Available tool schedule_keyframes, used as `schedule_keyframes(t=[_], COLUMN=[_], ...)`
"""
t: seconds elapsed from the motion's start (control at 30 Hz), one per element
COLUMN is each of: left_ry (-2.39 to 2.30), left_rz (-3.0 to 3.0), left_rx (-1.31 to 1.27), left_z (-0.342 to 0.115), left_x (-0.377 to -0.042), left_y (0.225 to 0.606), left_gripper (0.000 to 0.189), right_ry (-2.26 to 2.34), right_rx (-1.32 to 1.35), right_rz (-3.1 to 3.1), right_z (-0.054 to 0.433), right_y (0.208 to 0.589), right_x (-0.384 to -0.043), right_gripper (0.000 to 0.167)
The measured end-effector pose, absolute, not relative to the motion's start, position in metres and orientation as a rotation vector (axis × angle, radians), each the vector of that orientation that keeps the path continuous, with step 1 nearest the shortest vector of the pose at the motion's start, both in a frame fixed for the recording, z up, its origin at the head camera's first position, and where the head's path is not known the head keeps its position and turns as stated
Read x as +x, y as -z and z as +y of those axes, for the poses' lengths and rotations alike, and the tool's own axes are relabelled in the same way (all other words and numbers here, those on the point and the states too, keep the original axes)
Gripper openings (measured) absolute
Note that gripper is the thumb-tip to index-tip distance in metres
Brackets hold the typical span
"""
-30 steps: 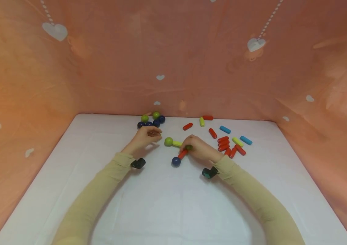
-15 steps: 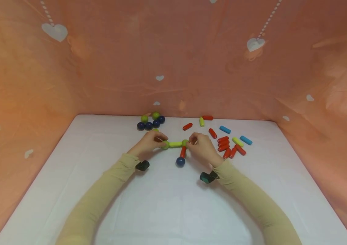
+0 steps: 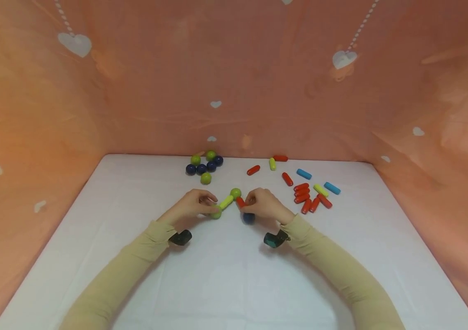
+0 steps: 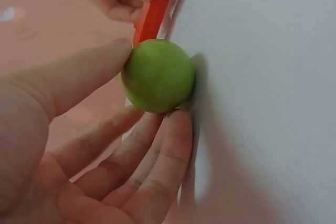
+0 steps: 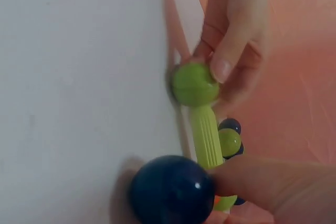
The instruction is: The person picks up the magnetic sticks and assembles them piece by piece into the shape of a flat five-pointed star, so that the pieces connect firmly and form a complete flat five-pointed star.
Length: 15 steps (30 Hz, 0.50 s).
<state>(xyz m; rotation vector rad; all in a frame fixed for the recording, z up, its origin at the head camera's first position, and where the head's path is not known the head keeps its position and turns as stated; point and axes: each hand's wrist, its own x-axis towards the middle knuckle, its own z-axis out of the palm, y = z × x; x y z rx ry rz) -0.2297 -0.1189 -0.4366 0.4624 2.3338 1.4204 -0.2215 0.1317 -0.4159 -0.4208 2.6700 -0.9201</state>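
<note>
A V-shaped chain of balls and rods lies between my hands on the white table. My left hand (image 3: 192,204) pinches the green ball (image 4: 158,76) at its left end between thumb and fingers. From that ball a yellow-green rod (image 3: 226,202) runs to a second green ball (image 3: 235,193) at the far corner. A red rod (image 3: 239,202) comes back from this corner to a dark blue ball (image 5: 172,190). My right hand (image 3: 264,204) holds the red rod close to the blue ball, its fingers partly covering both.
Loose dark blue balls (image 3: 190,169) and green balls (image 3: 206,178) sit at the back left. Scattered to the right are several red rods (image 3: 301,193), some yellow-green rods (image 3: 321,190) and blue rods (image 3: 332,188). A pink curtain (image 3: 234,82) surrounds the table (image 3: 234,275).
The left hand reached the left green ball and took hold, then drew it nearer. My right hand moved from the corner ball down to the red rod. The chain turned into a V.
</note>
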Motion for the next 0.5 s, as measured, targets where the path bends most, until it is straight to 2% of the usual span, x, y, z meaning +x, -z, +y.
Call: schedule_keyframes(t=[0.17,0.37,0.5], left_ry=[-1.561,-1.656,-1.632], left_rz=[2.228,2.140,2.144], left_rx=[0.355,0.363,0.389], left_z=[-0.114,-0.110,-0.110], left_x=[-0.236,-0.249,-0.250], left_y=[0.437,0.443,0.444], left_gripper=[0.035,0.038,0.033], right_ry=[0.932,0.947,0.947], right_rx=[-0.532,-0.692,-0.784], right_rz=[2.642,2.565,2.552], right_z=[0.131,0.127,0.129], right_y=[0.413,0.414,0.419], right_x=[-0.230,-0.239,-0.246], right_gripper=[0.018,0.020,0.020])
